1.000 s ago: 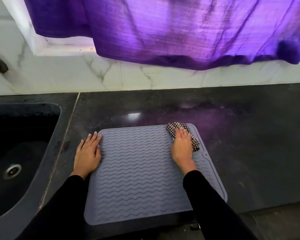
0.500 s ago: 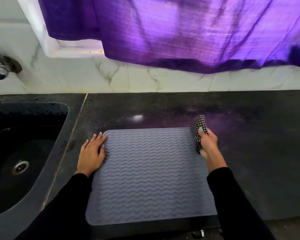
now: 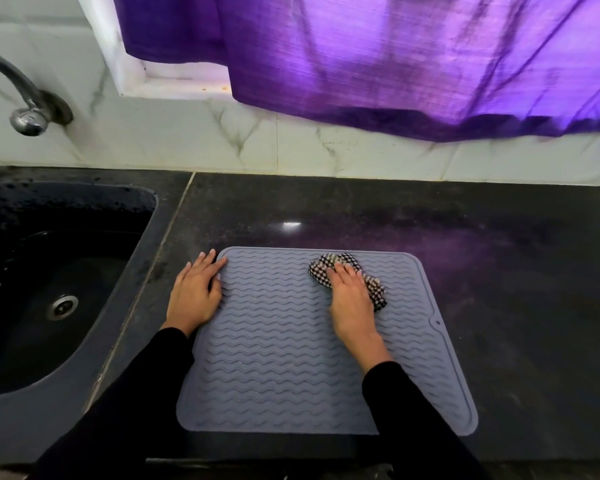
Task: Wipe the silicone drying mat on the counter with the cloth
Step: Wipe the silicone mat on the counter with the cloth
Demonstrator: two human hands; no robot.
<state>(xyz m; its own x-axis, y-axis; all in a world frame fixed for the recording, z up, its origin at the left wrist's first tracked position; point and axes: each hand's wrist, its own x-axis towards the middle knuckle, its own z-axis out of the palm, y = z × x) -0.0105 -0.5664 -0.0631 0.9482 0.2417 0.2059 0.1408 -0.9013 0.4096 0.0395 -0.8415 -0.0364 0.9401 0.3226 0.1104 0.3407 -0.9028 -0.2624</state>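
Wiping: our right hand (image 3: pixel 352 299) presses flat on the bunched checked cloth (image 3: pixel 374 289) at the silicone drying mat (image 3: pixel 284 368)'s far right. Left hand (image 3: pixel 196 296), fingers spread, pins its far-left edge on the counter (image 3: pixel 516 254). Unwiped ridges lie nearer us, likely next. No legible writing.

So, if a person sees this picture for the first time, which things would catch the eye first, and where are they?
First the bright purple curtain, hanging over the white wall tiles at the top. Then the grey wavy drying mat on the dark counter, where the right hand presses a checked cloth near the far edge and the left hand lies flat at the mat's left border. A black sink sits on the left.
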